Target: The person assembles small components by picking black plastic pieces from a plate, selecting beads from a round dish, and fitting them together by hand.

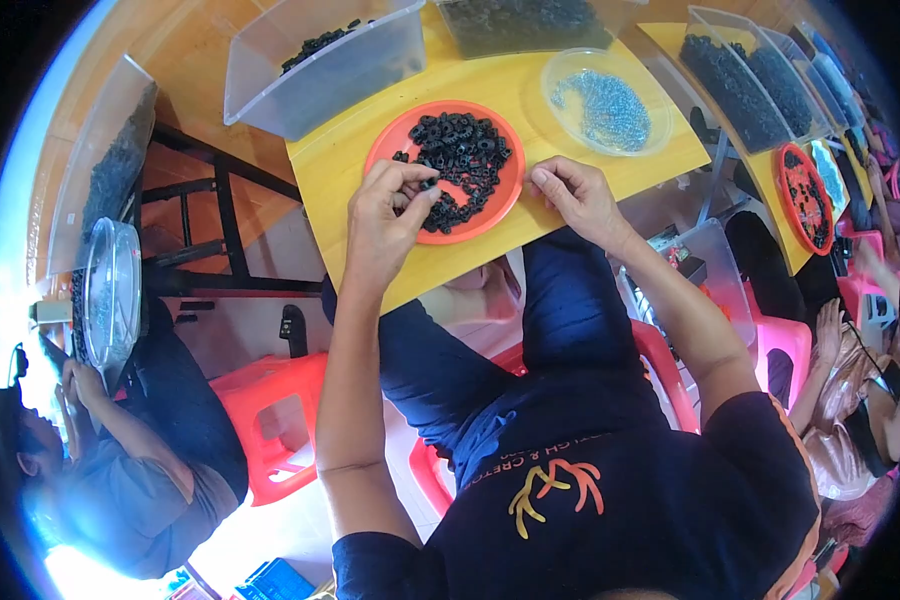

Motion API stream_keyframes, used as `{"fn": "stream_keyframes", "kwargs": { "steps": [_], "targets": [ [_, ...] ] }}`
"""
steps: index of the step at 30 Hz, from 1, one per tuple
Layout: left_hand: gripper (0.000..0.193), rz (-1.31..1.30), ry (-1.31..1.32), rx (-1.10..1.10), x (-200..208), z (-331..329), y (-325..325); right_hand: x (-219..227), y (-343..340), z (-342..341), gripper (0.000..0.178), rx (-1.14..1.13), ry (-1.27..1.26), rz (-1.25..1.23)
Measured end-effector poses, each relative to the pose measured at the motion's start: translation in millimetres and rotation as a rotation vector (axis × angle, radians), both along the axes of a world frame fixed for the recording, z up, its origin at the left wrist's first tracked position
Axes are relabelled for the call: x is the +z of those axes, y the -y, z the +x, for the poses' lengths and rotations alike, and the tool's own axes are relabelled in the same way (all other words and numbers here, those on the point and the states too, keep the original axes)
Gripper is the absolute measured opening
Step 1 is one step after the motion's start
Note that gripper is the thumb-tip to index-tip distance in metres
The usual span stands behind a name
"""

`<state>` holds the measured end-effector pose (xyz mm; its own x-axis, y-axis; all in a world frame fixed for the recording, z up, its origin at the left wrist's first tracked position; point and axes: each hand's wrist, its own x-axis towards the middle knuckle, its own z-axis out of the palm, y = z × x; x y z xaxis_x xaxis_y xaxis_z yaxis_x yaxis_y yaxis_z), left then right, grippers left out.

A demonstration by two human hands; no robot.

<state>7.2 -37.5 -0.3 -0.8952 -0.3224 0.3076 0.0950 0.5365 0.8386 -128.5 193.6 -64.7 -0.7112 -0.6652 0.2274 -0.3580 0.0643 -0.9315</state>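
Observation:
My left hand (382, 218) is over the left side of a round orange-red plate (398, 132). Its thumb and fingers pinch a small black plastic piece (429, 184). A heap of similar black pieces (467, 150) covers much of the plate, with red plastic showing between some of them. Just past the plate's right rim, my right hand (582, 208) has thumb and forefinger pressed together. Whatever it may hold is too small to make out. Farther right stands a round clear tub (658, 128) of small shiny silvery pieces (602, 105).
The yellow table (340, 165) ends close to my lap. At its back stand a clear bin (345, 95) with black pieces and another dark-filled bin (520, 20). A person (140, 480) sits at left by a red stool (270, 420). Other people work at right near an orange-red tray (790, 165).

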Motion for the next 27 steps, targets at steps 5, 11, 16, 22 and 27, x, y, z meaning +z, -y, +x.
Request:
{"fn": "stream_keyframes", "kwargs": {
  "steps": [5, 11, 16, 22, 27],
  "targets": [
    [0.019, 0.155, -0.02, -0.057, 3.6, 12.5, -14.9, 4.3, 0.4, 2.4, 0.025, -0.025, -0.003, 0.002],
    [0.022, 0.272, -0.01, -0.094, -1.5, 18.9, -24.5, 0.7, 2.0, 2.4, 0.023, -0.034, 0.019, -0.017],
    [0.024, 0.498, 0.03, -0.113, -5.0, 18.8, -26.8, -1.0, -0.1, 0.9, 0.017, -0.026, -0.018, -0.018],
    [0.022, 0.565, 0.027, -0.112, -15.4, 12.7, -27.9, 21.1, -9.7, -6.5, 0.013, 0.023, 0.042, -0.044],
    [0.026, 0.564, 0.068, -0.107, -23.0, 11.8, -34.5, 58.9, -29.0, -78.8, 0.013, -0.241, -0.432, 0.146]
  ]
}}
